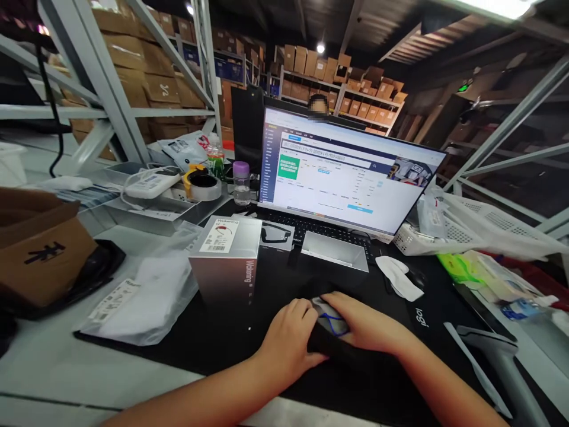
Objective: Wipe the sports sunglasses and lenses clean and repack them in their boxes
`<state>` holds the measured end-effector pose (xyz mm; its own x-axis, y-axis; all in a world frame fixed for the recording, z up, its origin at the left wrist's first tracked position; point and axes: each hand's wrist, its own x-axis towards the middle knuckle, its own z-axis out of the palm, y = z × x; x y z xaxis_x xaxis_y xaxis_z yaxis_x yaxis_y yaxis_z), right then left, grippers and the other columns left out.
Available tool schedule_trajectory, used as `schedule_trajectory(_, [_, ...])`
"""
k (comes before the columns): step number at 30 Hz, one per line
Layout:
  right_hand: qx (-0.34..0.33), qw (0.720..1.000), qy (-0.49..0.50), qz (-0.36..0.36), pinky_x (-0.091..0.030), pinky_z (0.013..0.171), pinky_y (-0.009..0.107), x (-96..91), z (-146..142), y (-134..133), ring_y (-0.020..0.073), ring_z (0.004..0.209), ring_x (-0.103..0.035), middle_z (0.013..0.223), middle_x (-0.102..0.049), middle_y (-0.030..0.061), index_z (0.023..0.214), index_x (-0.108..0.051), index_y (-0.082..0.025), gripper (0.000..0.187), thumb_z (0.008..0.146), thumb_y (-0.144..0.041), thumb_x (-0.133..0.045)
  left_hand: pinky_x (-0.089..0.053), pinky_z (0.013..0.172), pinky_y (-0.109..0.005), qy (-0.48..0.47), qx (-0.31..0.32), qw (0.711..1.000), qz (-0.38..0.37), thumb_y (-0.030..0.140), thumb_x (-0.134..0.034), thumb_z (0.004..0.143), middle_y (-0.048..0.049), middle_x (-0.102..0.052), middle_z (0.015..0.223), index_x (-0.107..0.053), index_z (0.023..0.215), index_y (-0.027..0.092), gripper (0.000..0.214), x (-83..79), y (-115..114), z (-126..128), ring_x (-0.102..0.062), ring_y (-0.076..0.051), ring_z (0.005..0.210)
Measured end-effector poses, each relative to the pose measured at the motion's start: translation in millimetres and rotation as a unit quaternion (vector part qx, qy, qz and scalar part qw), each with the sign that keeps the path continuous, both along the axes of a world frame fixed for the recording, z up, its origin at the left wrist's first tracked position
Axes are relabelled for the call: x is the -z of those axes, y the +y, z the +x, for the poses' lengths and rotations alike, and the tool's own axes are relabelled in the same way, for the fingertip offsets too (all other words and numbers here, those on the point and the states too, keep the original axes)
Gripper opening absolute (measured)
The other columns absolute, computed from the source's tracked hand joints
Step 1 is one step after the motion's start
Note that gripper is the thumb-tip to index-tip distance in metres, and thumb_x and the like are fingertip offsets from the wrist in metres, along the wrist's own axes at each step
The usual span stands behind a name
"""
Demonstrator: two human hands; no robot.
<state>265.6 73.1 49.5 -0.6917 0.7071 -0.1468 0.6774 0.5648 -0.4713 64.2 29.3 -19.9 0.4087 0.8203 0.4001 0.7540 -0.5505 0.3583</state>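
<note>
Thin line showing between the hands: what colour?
The thin line is blue; head view shows it best.

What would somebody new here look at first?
Probably the big bright screen, standing beyond the black mat. Then perhaps the left hand and right hand, together at a greyish thing with blue lines, low in the middle. A tall box stands left of them.

Box left of left hand
</note>
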Motion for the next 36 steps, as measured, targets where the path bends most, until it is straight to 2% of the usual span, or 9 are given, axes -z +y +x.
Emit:
schedule_trajectory(4, [0.034, 0.995, 0.076, -0.058, -0.036, 0.118, 0.05, -13.8, 26.6, -11.7, 0.0289, 0.137, -0.05, 0.15, -0.052, 0.0073, 0.149, -0.047, -0.029, 0.069, 0.084, -0.022, -0.07, -0.06, 0.088, -0.045, 0.013, -0.009, 0.999, -0.04, 0.034, -0.091, 0.063, -0.0122, -0.065, 0.124, -0.059, 0.109, 0.019, 0.059, 0.4, 2.5, -4.2, -0.066, -0.031, 0.109])
schedule_trajectory(8, [0.142, 0.979, 0.144, 0.028, -0.038, 0.116, 0.053, -19.6, 46.1, -43.8, 0.0289, 0.135, -0.052, 0.147, -0.057, 0.003, 0.138, -0.06, -0.037, 0.045, 0.094, -0.027, -0.062, -0.063, 0.082, -0.043, 0.037, -0.009, 0.998, 0.05, 0.031, -0.087, 0.067, -0.0149, -0.067, 0.125, -0.053, 0.128, 0.017, 0.071, 11.7, 1.7, -4.8, -0.069, -0.032, 0.107])
schedule_trajectory(11, [0.243, 0.952, 0.172, 0.069, -0.048, 0.106, 0.051, -10.0, 65.5, -64.8, 0.0305, 0.12, -0.063, 0.128, -0.069, 0.0067, 0.121, -0.072, -0.033, 0.029, 0.093, -0.031, -0.066, -0.063, 0.078, -0.04, 0.056, -0.004, 0.994, 0.096, 0.027, -0.082, 0.071, -0.0156, -0.068, 0.126, -0.047, 0.136, 0.015, 0.075, 16.3, 0.4, -5.1, -0.069, -0.032, 0.106])
schedule_trajectory(14, [0.3, 0.938, 0.171, 0.037, -0.049, 0.105, 0.052, 8.3, 78.0, -80.9, 0.0316, 0.116, -0.066, 0.123, -0.072, 0.0088, 0.121, -0.073, -0.03, 0.031, 0.091, -0.036, -0.068, -0.062, 0.077, -0.037, 0.075, 0.003, 0.991, 0.109, 0.023, -0.074, 0.075, -0.0152, -0.066, 0.13, -0.038, 0.146, 0.015, 0.079, 17.2, 0.5, -4.8, -0.067, -0.031, 0.108])
schedule_trajectory(19, [0.273, 0.944, 0.183, 0.01, -0.034, 0.119, 0.047, 36.6, 61.5, -90.2, 0.0295, 0.14, -0.045, 0.154, -0.046, 0.0108, 0.145, -0.053, -0.026, 0.066, 0.085, -0.045, -0.075, -0.055, 0.082, -0.038, 0.102, 0.011, 0.983, 0.154, 0.024, -0.06, 0.086, -0.0165, -0.065, 0.128, -0.028, 0.153, 0.011, 0.075, 18.7, 4.0, -4.5, -0.063, -0.028, 0.104])
schedule_trajectory(24, [0.244, 0.95, 0.189, 0.05, -0.049, 0.101, 0.041, 44.4, 43.1, -76.4, 0.0279, 0.115, -0.055, 0.121, -0.061, 0.0114, 0.121, -0.062, -0.017, 0.066, 0.069, -0.051, -0.086, -0.041, 0.093, -0.049, 0.148, -0.018, 0.969, 0.197, 0.025, -0.053, 0.091, -0.0158, -0.066, 0.126, -0.036, 0.15, 0.012, 0.063, 13.1, 4.1, -5.1, -0.055, -0.036, 0.116])
schedule_trajectory(28, [0.222, 0.961, 0.162, 0.028, -0.05, 0.093, 0.039, 37.0, 56.1, -71.1, 0.0269, 0.107, -0.059, 0.12, -0.061, 0.0092, 0.126, -0.059, -0.02, 0.074, 0.065, -0.046, -0.09, -0.034, 0.101, -0.056, 0.171, -0.008, 0.964, 0.202, 0.029, -0.052, 0.089, -0.0189, -0.066, 0.119, -0.043, 0.144, 0.006, 0.061, 4.6, 4.3, -2.6, -0.053, -0.038, 0.114])
schedule_trajectory(32, [0.215, 0.953, 0.213, 0.002, -0.048, 0.095, 0.032, 24.5, 81.4, -73.6, 0.0217, 0.106, -0.063, 0.116, -0.068, 0.0033, 0.119, -0.067, -0.024, 0.044, 0.08, -0.037, -0.081, -0.031, 0.104, -0.057, 0.181, -0.01, 0.972, 0.149, 0.03, -0.053, 0.088, -0.0168, -0.066, 0.112, -0.048, 0.135, 0.009, 0.053, -0.6, 8.1, -1.1, -0.053, -0.036, 0.109])
schedule_trajectory(36, [0.243, 0.943, 0.219, 0.062, -0.046, 0.094, 0.03, 18.0, 86.7, -74.9, 0.0197, 0.105, -0.063, 0.108, -0.071, 0.0034, 0.108, -0.071, -0.022, 0.023, 0.089, -0.034, -0.074, -0.033, 0.103, -0.058, 0.171, -0.009, 0.975, 0.14, 0.032, -0.056, 0.086, -0.0147, -0.065, 0.105, -0.044, 0.135, 0.013, 0.054, 0.3, 11.7, -2.5, -0.054, -0.034, 0.105])
